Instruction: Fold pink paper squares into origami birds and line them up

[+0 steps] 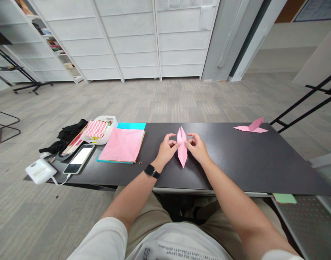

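A pink folded origami paper (182,153), long and diamond-shaped with a slit at its far tip, stands out against the dark tabletop in front of me. My left hand (167,147) pinches its left edge between thumb and fingers. From the other side, my right hand (198,147) grips the right edge, its thumb on the paper's middle. Left of my hands lies a stack of coloured paper (123,144) with a pink sheet on top and blue showing beneath. Toward the far right sits a finished-looking pink folded paper bird (253,126).
On the dark table (235,162), the left end holds a white basket (111,131), a tray of pens (73,146), a phone (79,159) cabled to a white power bank (40,171), and black cloth (72,131). Green paper (284,198) lies below the right front edge.
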Demonstrator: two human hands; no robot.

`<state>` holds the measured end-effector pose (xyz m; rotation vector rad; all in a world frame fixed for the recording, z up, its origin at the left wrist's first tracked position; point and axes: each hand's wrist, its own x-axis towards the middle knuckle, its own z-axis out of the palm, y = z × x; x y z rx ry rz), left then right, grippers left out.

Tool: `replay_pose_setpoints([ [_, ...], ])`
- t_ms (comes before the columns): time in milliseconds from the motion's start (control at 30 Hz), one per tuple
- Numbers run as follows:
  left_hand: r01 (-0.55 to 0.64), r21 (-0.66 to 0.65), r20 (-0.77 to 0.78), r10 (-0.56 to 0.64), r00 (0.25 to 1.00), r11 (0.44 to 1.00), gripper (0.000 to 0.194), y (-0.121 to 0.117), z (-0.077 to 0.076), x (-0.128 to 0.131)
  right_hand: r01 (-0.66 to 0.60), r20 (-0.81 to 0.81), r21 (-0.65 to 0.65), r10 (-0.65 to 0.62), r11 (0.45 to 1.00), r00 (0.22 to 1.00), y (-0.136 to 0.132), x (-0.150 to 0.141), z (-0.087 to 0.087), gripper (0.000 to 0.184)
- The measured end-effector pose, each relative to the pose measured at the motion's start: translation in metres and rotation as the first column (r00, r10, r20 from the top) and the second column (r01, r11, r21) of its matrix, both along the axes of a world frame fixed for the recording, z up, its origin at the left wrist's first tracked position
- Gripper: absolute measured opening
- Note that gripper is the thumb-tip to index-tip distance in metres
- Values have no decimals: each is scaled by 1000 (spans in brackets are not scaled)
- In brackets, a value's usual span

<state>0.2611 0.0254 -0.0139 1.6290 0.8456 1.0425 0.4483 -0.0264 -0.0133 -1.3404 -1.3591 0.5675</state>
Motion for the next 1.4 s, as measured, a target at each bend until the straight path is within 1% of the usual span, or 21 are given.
replay_pose_setpoints([
  [100,5,129,-159,15,987,992,29,-3,-1,-2,20,145,-25,-16,999,989,-1,3,-4,34],
  [167,33,244,-295,42,955,969,17,-4,0,-2,16,265,-36,-6,999,964,-2,4,-5,31],
  [267,107,395,-512,122,850,912,8,-5,5,-3,6,439,-55,19,998,899,-5,5,-5,29],
  [333,158,444,-621,176,763,882,10,-6,8,-4,16,547,-75,28,997,837,-6,5,-4,28],
  [400,197,470,-686,216,695,860,16,-7,9,-5,44,643,-75,15,996,766,-7,6,-4,23],
  [433,218,481,-703,226,675,849,19,-7,9,-5,56,681,-64,3,996,732,-7,6,-3,20],
  [500,261,508,-717,234,657,821,23,-7,8,-5,49,733,-37,-6,998,681,-7,7,-4,18],
  [567,300,529,-719,232,655,794,25,-6,6,-5,4,758,-28,18,1000,652,-6,9,-6,22],
  [633,322,538,-721,227,655,779,27,-5,4,-4,-39,770,-41,56,998,635,-5,10,-9,27],
  [800,324,538,-717,221,661,778,29,-5,4,-5,-62,769,-73,96,995,632,-4,13,-14,31],
  [1000,316,554,-712,243,658,770,27,-5,6,-8,-61,758,-95,112,994,642,-2,15,-15,31],
  [1133,338,594,-697,258,669,730,23,-5,6,-8,-70,760,-75,103,995,642,-2,16,-13,29],
  [1200,358,597,-698,244,673,718,23,-5,6,-8,-80,754,-53,92,995,651,-2,16,-11,23],
  [1300,382,555,-728,210,653,738,21,-5,7,-8,-85,752,-57,99,995,652,-3,16,-8,14],
  [1400,386,527,-737,181,652,757,20,-5,8,-10,-89,749,-85,123,992,651,-4,17,-6,10],
])
